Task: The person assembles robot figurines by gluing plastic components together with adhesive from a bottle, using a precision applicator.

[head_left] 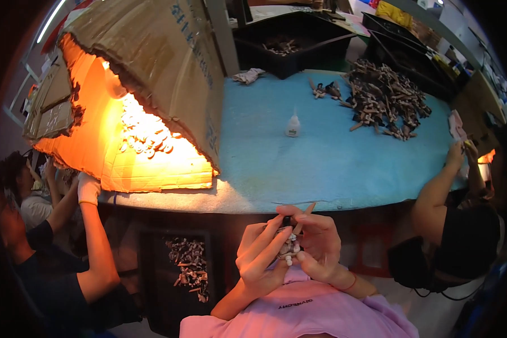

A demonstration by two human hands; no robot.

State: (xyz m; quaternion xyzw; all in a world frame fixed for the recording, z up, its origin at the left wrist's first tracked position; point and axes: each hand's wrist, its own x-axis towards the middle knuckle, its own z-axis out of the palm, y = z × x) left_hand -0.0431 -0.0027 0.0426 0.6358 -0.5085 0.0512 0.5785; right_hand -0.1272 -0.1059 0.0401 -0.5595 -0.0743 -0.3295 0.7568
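Close to my chest, just off the table's front edge, both hands hold one small jointed-looking piece [291,245] with whitish, tan and black parts. My left hand [259,253] is closed on its left side, the fingers bent around it. On the other side my right hand [322,243] pinches it between thumb and fingers. A tan stick-like part [306,210] pokes up between the hands. Fingers cover much of the piece, so its exact kind does not show. Beyond the hands, a white dropper bottle [292,126] stands upright on the blue table [253,163].
At the left, a torn cardboard box [169,62] encloses a bright orange glow over small pieces [146,135]. A pile of tan-and-dark pieces [386,98] lies far right. Black bins [287,62] stand behind; a black tray [152,281] sits lower left. Co-workers sit on both sides.
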